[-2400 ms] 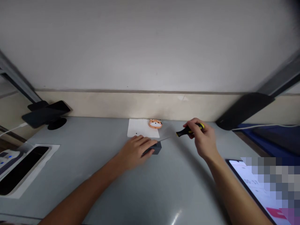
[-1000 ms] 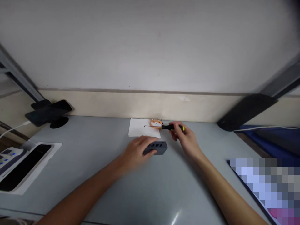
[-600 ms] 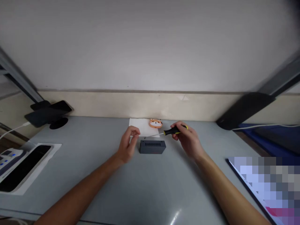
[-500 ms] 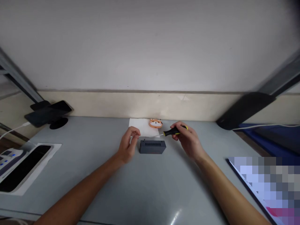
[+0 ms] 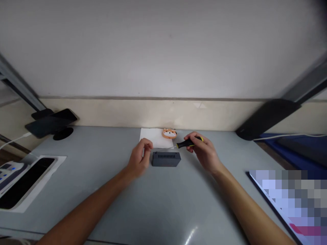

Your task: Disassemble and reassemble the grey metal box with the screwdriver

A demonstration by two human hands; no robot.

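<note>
My right hand (image 5: 204, 151) is wrapped round the black and yellow handle of a screwdriver (image 5: 184, 144). Its thin shaft points left, and the tip ends close to the fingertips of my left hand (image 5: 140, 157). The left thumb and fingers are pinched together; anything between them is too small to make out. Just below the shaft a dark grey box (image 5: 166, 161) with a row of slots along its top lies on the table. The left hand is beside the box's left end.
Behind the box, white paper (image 5: 150, 136) bears an orange animal-faced case (image 5: 169, 133). A phone on a stand (image 5: 52, 123), another phone (image 5: 28, 182) and a power strip (image 5: 10, 173) are at left. A black cylinder (image 5: 265, 119) and a blurred-out screen (image 5: 293, 204) are at right.
The screwdriver has shifted very slightly left in my right hand, its tip nearer my left fingertips. The box and the left hand stay almost where they were.
</note>
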